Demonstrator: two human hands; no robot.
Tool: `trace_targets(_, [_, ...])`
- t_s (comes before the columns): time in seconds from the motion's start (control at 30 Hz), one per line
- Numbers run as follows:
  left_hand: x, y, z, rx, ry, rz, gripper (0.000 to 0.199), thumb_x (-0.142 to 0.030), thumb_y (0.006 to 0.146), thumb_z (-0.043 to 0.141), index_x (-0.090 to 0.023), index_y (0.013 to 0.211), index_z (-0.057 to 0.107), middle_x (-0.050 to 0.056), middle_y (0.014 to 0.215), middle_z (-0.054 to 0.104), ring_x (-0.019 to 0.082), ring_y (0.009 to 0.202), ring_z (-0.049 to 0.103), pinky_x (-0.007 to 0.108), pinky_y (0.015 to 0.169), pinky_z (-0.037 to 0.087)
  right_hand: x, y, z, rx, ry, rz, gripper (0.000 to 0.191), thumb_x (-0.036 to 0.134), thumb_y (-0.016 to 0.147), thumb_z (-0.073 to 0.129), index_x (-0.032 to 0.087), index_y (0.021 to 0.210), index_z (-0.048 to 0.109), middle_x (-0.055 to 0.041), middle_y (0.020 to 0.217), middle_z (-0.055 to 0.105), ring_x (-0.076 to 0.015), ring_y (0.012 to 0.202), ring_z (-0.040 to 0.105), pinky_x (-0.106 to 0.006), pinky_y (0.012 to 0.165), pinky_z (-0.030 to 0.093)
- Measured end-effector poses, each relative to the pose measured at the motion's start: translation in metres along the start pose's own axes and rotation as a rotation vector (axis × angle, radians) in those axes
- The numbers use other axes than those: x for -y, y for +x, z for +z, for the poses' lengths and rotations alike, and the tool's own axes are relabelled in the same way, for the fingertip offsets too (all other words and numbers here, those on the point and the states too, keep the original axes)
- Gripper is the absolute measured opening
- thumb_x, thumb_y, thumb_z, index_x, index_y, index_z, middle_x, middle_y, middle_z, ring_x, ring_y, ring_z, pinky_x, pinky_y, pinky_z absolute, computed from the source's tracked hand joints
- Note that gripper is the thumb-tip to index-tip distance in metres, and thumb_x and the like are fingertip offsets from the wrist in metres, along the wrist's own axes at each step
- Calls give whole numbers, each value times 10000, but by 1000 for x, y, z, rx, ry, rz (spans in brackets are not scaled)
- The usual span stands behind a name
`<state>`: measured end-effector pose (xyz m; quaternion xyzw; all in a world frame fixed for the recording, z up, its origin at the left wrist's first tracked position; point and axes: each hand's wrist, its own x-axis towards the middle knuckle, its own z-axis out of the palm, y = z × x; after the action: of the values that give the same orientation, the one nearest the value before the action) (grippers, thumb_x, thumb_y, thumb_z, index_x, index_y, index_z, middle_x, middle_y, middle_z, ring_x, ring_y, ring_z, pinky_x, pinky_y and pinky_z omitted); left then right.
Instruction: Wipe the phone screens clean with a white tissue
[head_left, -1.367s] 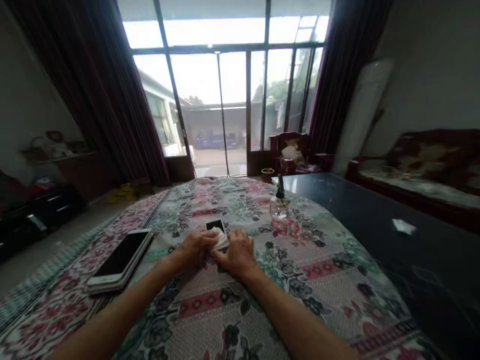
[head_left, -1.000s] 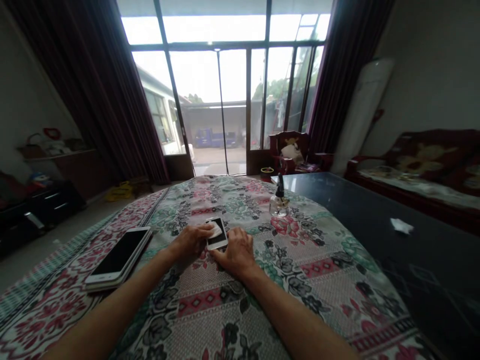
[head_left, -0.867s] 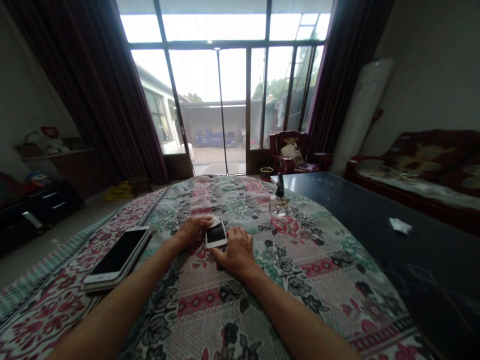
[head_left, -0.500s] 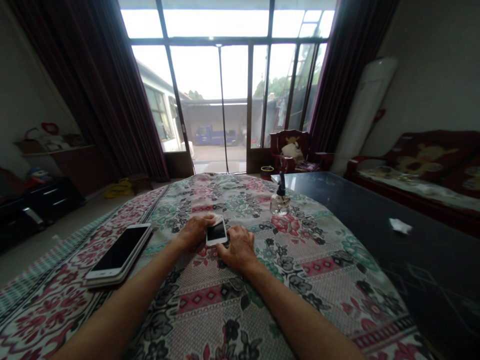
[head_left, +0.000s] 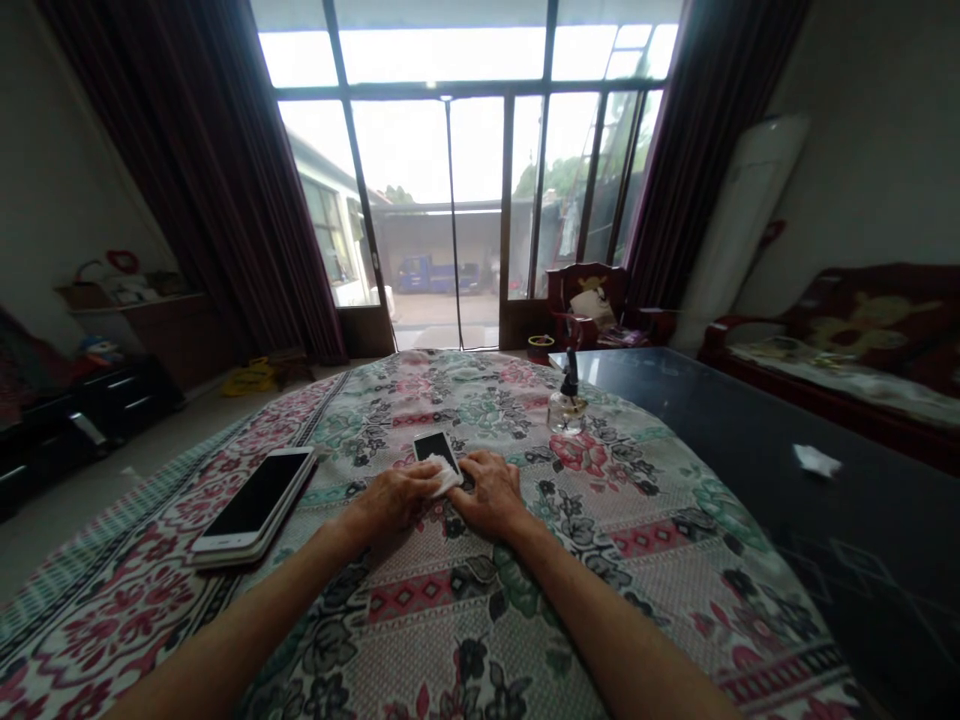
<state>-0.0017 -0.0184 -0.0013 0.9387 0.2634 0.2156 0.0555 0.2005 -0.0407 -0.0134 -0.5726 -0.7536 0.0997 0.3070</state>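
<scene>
A small white smartphone (head_left: 433, 444) with a dark screen lies on the patterned tablecloth (head_left: 517, 620). My left hand (head_left: 390, 503) is closed on a crumpled white tissue (head_left: 445, 474), pressed to the lower part of the screen. Along the phone's right edge, my right hand (head_left: 491, 493) grips its lower right side, with the thumb at the bottom corner. Left of my hands rests a stack of larger phones; the top one is a white smartphone (head_left: 259, 500) with a black screen. Beyond my right hand stands a clear spray bottle (head_left: 568, 408) with a black nozzle.
A dark glossy table (head_left: 720, 430) adjoins on the right, bearing another crumpled white tissue (head_left: 817, 461). Farther back are a wooden armchair (head_left: 587, 300), a red sofa (head_left: 862, 325) and a glass door (head_left: 450, 220). A low cabinet (head_left: 120, 380) stands at far left.
My left hand has drawn the tissue from the top of the phone down to its lower end. My right hand stays at the phone's right side. The camera view has shifted slightly.
</scene>
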Motion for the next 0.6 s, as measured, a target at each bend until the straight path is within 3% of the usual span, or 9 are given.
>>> trace_targets(0.17, [12,17,-1,37,-14,-24,557,8,753,467,-271,1200,647,21,1277,647,179,1185,596,307,1007,475,0,0,-1,-8,-13,-4,248,401,830,629,253,1016,698,-38,1148,649,-257,1111,516,-368,871,307])
trace_targets(0.3, [35,35,-4,58,13,-159,466,-29,765,474,-247,1108,701,28,1224,679,194,1080,646,304,946,495,2,0,-1,-27,-11,13,238,407,812,652,272,997,715,-23,1128,659,-254,1107,518,-368,872,308])
trace_targets(0.43, [55,51,-5,32,28,-280,421,-18,750,475,-186,1043,728,70,1173,709,237,1065,648,374,952,485,3,0,-2,-15,-21,25,234,430,836,629,287,995,724,-19,1133,661,-245,1109,517,-369,877,307])
trace_targets(0.6, [56,55,0,5,64,-344,454,2,725,461,-152,1060,725,114,1158,711,255,1044,650,393,934,490,3,1,-3,-21,-20,21,222,398,845,616,284,1000,729,-26,1139,661,-242,1102,522,-369,881,310])
